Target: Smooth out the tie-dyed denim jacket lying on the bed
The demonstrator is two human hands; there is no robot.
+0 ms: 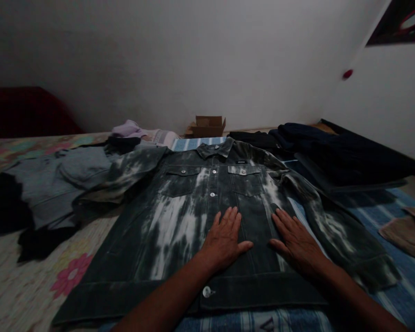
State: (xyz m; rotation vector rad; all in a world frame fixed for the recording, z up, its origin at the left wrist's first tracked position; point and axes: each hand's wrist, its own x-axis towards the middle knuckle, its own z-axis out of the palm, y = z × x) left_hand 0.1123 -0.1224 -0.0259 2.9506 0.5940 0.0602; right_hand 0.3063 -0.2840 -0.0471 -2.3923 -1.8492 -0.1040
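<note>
We note a dark grey denim jacket with white bleached streaks (180,221) lying front up and spread out at the centre, partly over a blue-and-white striped cloth (394,221). Its collar (224,148) points away from the person, toward the pale wall (180,60), and its hem (263,293) lies nearest the body; the long axis, collar to hem, runs roughly fore and aft. Both sleeves reach outward, the one on the person's right angling back toward the near side. The left hand (224,240) rests palm down beside the button line, thumb apart from the fingers; the right hand (295,240) lies flat near the jacket's side, likewise unclenched and gripping nothing. We judge the step in hand to be pressing or smoothing the denim; a further pass would call for light, even pressure without dragging the layers. Farther out we record light grey garments (86,170) at left, stacked dark clothes (314,152) at right, a brown cloth (410,233) at the right edge and an open cardboard box (209,124) by the wall.
</note>
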